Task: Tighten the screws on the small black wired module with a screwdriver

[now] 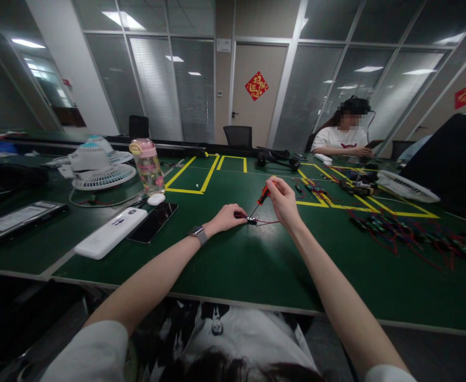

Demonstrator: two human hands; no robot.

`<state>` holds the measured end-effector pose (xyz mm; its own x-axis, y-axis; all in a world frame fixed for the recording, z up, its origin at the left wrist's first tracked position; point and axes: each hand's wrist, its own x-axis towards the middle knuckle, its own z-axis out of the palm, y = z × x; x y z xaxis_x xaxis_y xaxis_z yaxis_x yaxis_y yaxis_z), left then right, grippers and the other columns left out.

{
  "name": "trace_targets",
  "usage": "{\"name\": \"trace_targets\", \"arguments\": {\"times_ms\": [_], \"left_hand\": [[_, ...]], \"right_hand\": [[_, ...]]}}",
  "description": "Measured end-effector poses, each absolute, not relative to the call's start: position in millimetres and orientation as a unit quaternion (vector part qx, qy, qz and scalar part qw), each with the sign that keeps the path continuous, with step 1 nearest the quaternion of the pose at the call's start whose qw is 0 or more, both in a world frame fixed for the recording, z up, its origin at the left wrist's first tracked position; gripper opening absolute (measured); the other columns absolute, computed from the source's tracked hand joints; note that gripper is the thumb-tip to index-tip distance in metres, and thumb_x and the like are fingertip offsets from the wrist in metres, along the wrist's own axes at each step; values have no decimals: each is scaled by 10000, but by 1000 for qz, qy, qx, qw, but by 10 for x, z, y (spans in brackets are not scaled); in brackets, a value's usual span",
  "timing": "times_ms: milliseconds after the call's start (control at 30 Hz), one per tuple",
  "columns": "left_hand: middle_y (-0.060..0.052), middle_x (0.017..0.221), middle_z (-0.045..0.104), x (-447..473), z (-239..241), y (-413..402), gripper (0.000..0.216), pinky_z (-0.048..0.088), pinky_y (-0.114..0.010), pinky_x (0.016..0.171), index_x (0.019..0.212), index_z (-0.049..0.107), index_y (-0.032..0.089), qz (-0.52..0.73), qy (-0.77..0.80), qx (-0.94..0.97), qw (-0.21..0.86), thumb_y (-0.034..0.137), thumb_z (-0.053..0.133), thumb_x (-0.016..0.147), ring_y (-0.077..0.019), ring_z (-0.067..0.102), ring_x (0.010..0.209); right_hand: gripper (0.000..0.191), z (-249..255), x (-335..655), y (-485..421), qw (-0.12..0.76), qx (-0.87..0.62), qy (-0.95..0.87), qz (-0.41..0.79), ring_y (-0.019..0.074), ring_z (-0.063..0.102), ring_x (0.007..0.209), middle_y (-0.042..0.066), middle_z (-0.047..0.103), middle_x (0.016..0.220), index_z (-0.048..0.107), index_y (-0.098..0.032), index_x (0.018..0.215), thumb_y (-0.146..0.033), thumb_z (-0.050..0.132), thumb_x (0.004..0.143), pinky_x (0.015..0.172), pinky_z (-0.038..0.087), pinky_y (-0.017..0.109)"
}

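Note:
In my right hand (283, 200) is a screwdriver (263, 195) with an orange and black handle. Its shaft slants down to the left, and the tip meets a small black-and-white wired block (252, 220) on the table. My left hand (230, 217), with a watch at the wrist, pinches the left side of this block. Thin red and black wires (265, 223) run out of the block to the right, under my right hand. What exactly the block is, I cannot make out.
On the green table (225, 265), a white power bank (111, 233), a phone (153, 223), a bottle (147, 167) and a white fan (103, 172) lie left. Bundled wired parts (412, 233) spread right. Across the table sits another person (344, 135).

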<state>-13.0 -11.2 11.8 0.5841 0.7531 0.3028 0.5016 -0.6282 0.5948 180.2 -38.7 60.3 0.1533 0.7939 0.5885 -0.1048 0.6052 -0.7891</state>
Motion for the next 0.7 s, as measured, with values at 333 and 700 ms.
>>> {"name": "trace_targets", "arguments": {"times_ms": [333, 700], "left_hand": [[-60, 993, 758, -122, 97, -92, 147, 505, -301, 856, 975, 817, 190, 274, 365, 862, 218, 262, 756, 863, -214, 686, 937], [-62, 1006, 757, -135, 112, -107, 156, 506, -309, 877, 984, 811, 187, 271, 365, 865, 214, 275, 747, 871, -214, 681, 945]], "right_hand": [[334, 617, 1788, -346, 673, -288, -585, 349, 188, 662, 856, 26, 697, 888, 668, -274, 1001, -581, 680, 868, 737, 546, 319], [322, 651, 1783, -336, 673, -290, -589, 340, 178, 642, 787, 6, 679, 805, 707, -282, 1012, -559, 727, 849, 710, 528, 301]]}}
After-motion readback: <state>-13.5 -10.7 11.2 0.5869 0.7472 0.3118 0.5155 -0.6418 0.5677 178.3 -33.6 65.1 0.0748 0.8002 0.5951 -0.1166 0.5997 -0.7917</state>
